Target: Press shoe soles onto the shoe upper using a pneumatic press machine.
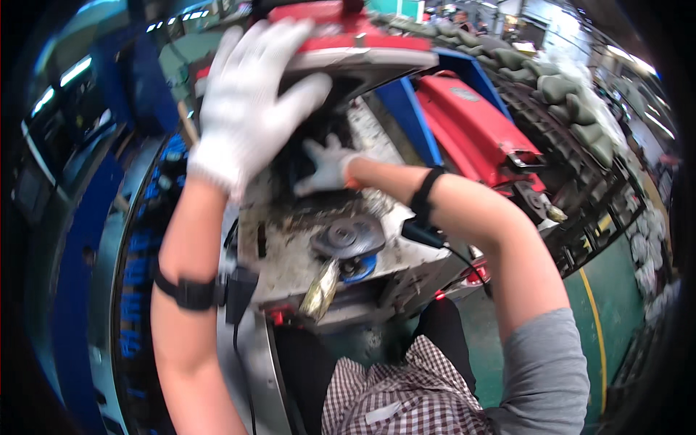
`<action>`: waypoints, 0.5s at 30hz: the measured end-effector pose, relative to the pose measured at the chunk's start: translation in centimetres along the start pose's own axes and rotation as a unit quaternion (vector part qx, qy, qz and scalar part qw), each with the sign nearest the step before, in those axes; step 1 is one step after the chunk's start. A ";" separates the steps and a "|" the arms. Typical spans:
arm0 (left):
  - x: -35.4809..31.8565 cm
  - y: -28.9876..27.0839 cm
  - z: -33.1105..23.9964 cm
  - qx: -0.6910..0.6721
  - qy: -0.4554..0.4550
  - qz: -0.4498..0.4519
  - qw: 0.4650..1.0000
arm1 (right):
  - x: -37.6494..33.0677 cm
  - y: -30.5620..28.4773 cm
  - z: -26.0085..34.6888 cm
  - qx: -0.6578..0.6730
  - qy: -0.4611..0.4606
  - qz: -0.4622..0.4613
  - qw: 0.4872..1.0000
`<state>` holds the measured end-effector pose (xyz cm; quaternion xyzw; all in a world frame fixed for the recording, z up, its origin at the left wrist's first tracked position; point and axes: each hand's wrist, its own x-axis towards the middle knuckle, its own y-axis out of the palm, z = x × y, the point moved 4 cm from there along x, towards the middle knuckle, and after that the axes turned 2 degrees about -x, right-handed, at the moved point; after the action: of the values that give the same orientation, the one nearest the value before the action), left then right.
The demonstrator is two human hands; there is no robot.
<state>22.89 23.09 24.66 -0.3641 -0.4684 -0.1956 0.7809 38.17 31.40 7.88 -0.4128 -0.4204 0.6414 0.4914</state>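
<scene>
1. White knitted glove covers the left hand [246, 116], at 11 o'clock from the centre of view: digits spread, nothing visible in the grasp. It overlaps the red machine head [355, 42] at 12 o'clock (contact cannot be confirmed; the glove is blurred).
2. Right hand [330, 170], also gloved, lies just above centre, beneath the machine head. Fingers and thumb are splayed over a dark recess; whether they touch it cannot be told.
3. Counter [279, 272]: pale, stained and worn, carrying a grey rounded fitting [346, 235] near the centre of view. A blue part [359, 268] shows under the fitting at its 5 o'clock; a gold-coloured wrapped piece [320, 290] projects toward its 7 o'clock.
4. At 2 o'clock, a long red housing [475, 123] lies beside a blue panel [406, 109]; grey-green items [573, 109] are piled beyond.
5. Black strap [192, 293] on the left forearm at 8 o'clock; green floor [536, 341] at 4 o'clock.
</scene>
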 end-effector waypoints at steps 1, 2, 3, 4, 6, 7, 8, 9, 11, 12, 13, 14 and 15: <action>-1.3 -0.4 -1.0 -0.027 -0.014 -0.018 0.999 | 0.8 0.1 -0.4 -0.012 0.006 -0.003 1.000; -2.8 -0.3 -1.8 -0.064 -0.031 0.001 0.997 | 1.6 0.5 -1.6 -0.021 0.016 0.000 1.000; -4.7 -0.8 -2.6 -0.107 -0.066 0.010 0.992 | 1.6 0.0 -1.4 -0.016 0.027 0.000 1.000; -7.0 -0.7 -3.0 -0.179 -0.138 0.028 0.974 | 1.4 -0.5 -1.8 -0.012 0.039 0.002 0.999; -12.0 -1.2 -3.4 -0.374 -0.386 0.029 0.843 | 0.3 -2.2 -1.5 0.212 0.045 -0.035 0.976; -14.0 -1.6 -3.2 -0.436 -0.444 0.033 0.782 | -0.9 -3.3 -1.6 0.346 0.032 -0.044 0.937; -17.2 -1.5 -1.9 -0.485 -0.466 -0.004 0.740 | -1.9 -4.2 -0.9 0.474 0.009 -0.047 0.879; -19.9 -1.7 -1.1 -0.539 -0.545 -0.036 0.641 | -2.8 -4.8 -0.2 0.568 -0.009 -0.007 0.823; -23.4 -3.4 -0.9 -0.573 -0.664 -0.114 0.467 | -5.9 -4.6 3.0 0.622 -0.022 -0.016 0.783; -23.9 -3.9 -1.3 -0.598 -0.684 -0.169 0.383 | -6.8 -4.0 4.6 0.627 -0.046 -0.015 0.777; -23.7 -4.0 -1.7 -0.707 -0.622 -0.170 0.291 | -8.6 -3.8 6.0 0.645 -0.069 0.019 0.761; -23.0 -2.3 -2.3 -0.754 -0.553 -0.094 0.340 | -9.9 -3.4 6.1 0.660 -0.086 0.054 0.745; -22.3 -2.8 -2.7 -0.721 -0.579 -0.126 0.358 | -10.5 -4.0 6.4 0.423 -0.257 -0.062 0.867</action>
<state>11.91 18.40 5.46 -0.7481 -0.5248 -0.2952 -0.2788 35.09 20.89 14.81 0.0411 -0.2449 0.8094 0.5321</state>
